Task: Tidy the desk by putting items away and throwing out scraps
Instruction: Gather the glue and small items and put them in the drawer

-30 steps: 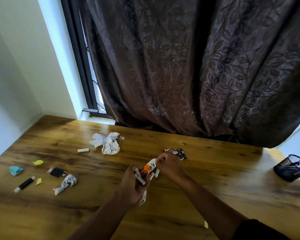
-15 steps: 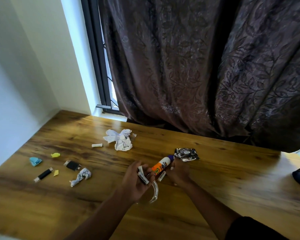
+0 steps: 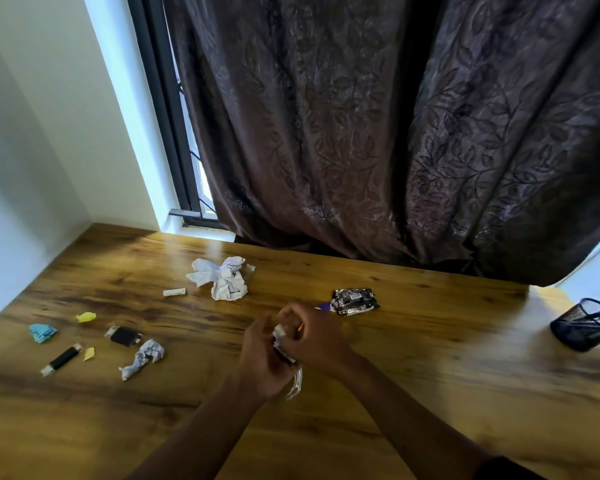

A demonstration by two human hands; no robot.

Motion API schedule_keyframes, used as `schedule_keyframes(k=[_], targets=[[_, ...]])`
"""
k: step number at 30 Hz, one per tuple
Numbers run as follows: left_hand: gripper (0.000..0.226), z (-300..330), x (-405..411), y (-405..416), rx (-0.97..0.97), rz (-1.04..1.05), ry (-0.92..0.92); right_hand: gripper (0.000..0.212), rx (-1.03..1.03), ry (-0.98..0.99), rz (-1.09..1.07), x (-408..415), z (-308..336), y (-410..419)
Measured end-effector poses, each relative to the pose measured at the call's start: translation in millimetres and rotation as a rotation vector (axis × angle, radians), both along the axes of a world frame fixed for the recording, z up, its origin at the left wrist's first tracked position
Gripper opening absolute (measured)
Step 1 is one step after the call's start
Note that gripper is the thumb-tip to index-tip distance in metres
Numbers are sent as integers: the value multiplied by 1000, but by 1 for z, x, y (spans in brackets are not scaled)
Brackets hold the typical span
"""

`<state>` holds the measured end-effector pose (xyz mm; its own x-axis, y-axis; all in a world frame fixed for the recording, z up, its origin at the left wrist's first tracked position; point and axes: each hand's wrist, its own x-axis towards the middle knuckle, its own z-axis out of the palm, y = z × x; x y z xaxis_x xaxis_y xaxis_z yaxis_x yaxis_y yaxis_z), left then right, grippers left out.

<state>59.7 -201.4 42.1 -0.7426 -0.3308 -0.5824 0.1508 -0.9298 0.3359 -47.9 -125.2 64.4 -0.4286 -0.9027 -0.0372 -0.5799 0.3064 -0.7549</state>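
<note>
The wooden desk (image 3: 413, 368) fills the lower half of the frame. At upper centre lies a crumpled white paper (image 3: 222, 277), with a small white stick (image 3: 174, 292) just to its left. A crumpled foil wrapper (image 3: 354, 301) lies right of centre. At left lie a blue scrap (image 3: 42, 332), a yellow scrap (image 3: 86, 317), a smaller yellow scrap (image 3: 88, 353), a black cylinder (image 3: 61, 359), a black rectangular item (image 3: 123, 336) and a small crumpled paper (image 3: 142, 357). A black mesh pen cup (image 3: 582, 327) lies tipped at the right edge.
</note>
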Motion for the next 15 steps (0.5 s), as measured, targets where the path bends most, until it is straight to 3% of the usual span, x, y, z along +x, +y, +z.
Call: schedule_keyframes(k=[3,8,11,15], targets=[[40,5,3,4,-26,10,-10,31,22,92,40,5,-5,3],[38,3,3,2,91,102,-104,8,26,254,-213,-21,-22,6],[39,0,10,0,86,132,-127,11,203,225,-283,-38,-46,9],[41,0,17,0,26,126,-131,26,287,161,-298,-39,-68,9]])
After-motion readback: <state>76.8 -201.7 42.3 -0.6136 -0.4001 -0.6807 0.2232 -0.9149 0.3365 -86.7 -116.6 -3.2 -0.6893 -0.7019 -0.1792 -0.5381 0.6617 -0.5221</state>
